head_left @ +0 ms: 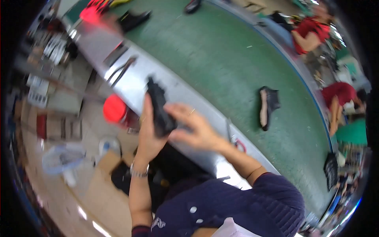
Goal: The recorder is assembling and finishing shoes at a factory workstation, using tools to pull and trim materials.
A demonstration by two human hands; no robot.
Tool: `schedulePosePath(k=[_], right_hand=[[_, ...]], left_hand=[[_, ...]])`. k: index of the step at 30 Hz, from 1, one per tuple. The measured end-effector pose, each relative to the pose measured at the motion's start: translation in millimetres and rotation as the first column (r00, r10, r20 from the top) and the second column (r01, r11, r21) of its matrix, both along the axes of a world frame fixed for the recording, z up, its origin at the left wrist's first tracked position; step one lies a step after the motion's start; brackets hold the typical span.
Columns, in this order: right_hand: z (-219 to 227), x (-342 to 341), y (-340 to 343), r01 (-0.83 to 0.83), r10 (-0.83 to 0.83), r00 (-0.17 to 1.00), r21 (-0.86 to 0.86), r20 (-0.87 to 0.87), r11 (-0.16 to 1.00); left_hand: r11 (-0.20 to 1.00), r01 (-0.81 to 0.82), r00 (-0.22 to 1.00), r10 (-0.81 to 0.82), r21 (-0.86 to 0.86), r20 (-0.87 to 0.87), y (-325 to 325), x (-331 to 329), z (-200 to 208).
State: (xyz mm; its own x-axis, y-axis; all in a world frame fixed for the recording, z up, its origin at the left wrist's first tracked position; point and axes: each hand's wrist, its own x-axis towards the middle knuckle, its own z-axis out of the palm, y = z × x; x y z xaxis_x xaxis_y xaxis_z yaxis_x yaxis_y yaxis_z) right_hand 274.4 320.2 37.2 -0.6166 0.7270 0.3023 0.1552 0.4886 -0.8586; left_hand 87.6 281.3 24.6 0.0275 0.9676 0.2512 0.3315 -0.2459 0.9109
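A black shoe (160, 112), blurred by motion, is held up over the near edge of the bench. Along its left side runs my left hand (149, 132), closed round it with the fingers pointing away from me. From the right, my right hand (195, 128) reaches in with thumb and fingers on the shoe's near end, gripping it. The shoe's far end looks uneven, but the blur hides its details. Beyond my hands, a black shoe with a pale sole (264, 108) lies on the green conveyor belt (213, 67).
A metal ledge (185, 93) borders the belt, with a dark tool (123, 71) and scissors with red handles (239, 145) on it. A red round lid (114, 108) stands below the ledge. More shoes (134, 20) are on the belt. Co-workers (312, 35) sit across it.
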Motion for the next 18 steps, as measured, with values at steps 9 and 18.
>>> schedulePosePath(k=[9, 18], right_hand=[[-0.1, -4.4, 12.8, -0.087, 0.017, 0.987, -0.432, -0.162, 0.897], [-4.2, 31.4, 18.5, 0.003, -0.032, 0.995, -0.306, -0.091, 0.952]], left_hand=[[0.999, 0.013, 0.994, -0.016, -0.031, -0.104, -12.2, -5.3, 0.3], [1.000, -0.012, 0.920, 0.010, -0.002, -0.392, -16.0, 27.8, -5.4]])
